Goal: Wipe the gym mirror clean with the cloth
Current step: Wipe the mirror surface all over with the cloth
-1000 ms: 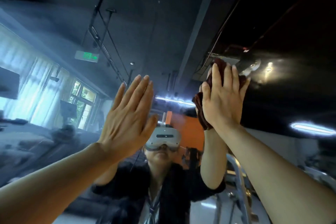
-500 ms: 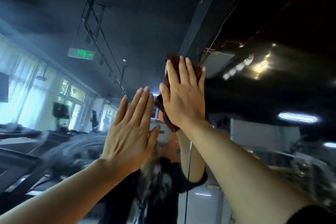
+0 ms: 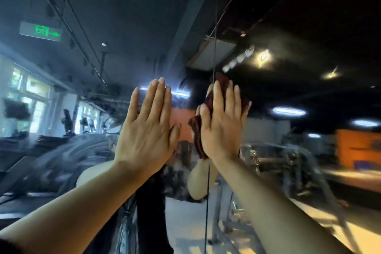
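The gym mirror (image 3: 278, 27) fills the view and reflects the dark ceiling and the room. My right hand (image 3: 221, 123) lies flat with straight fingers on a dark red cloth (image 3: 198, 136), pressing it against the glass right over a vertical seam (image 3: 214, 27) between two mirror panels. The cloth sticks out above my fingertips and to the left of my palm. My left hand (image 3: 147, 128) rests flat on the mirror just to the left, fingers straight and together, holding nothing. Both forearms reach up from the lower corners.
The reflection shows a green exit sign (image 3: 41, 32), windows (image 3: 31, 97) at left, ceiling lights (image 3: 288, 111), gym machines (image 3: 288, 161) and an orange wall (image 3: 358, 148) at right. My own mirrored arms sit behind my hands.
My right hand has slid the cloth down the glass and leftward onto the panel seam, ending close beside my left hand. The view has swung to the right, and my left hand has stayed flat.
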